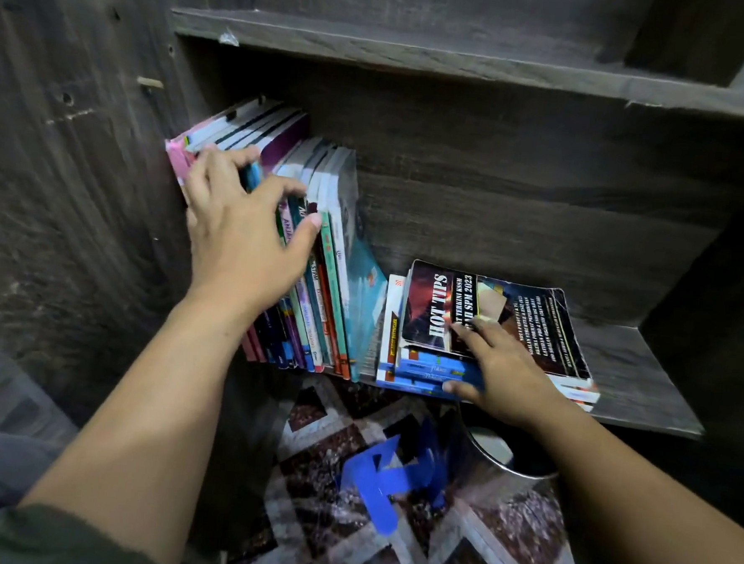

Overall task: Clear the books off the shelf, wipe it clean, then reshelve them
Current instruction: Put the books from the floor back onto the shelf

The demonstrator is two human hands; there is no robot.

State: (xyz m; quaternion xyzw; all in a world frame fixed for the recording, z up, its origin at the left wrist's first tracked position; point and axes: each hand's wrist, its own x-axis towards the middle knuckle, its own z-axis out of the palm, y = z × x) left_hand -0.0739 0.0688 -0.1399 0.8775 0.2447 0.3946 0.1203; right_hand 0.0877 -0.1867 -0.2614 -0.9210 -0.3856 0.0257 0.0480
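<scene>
A row of upright books (328, 253) leans against the left wall of the dark wooden shelf (643, 368). My left hand (243, 226) lies over their spines, fingers curled round the tops of several books at the left end. To the right lies a flat stack of books (524, 334), topped by a worn "HOT TIPS" book. My right hand (504, 372) grips the front of that stack, fingers on the top cover and thumb under the blue books.
An upper shelf board (419, 49) runs above. Below the shelf a patterned tiled floor (347, 520) holds a blue plastic item (388, 479) and a round metal bin (503, 460). Bare shelf board lies right of the stack.
</scene>
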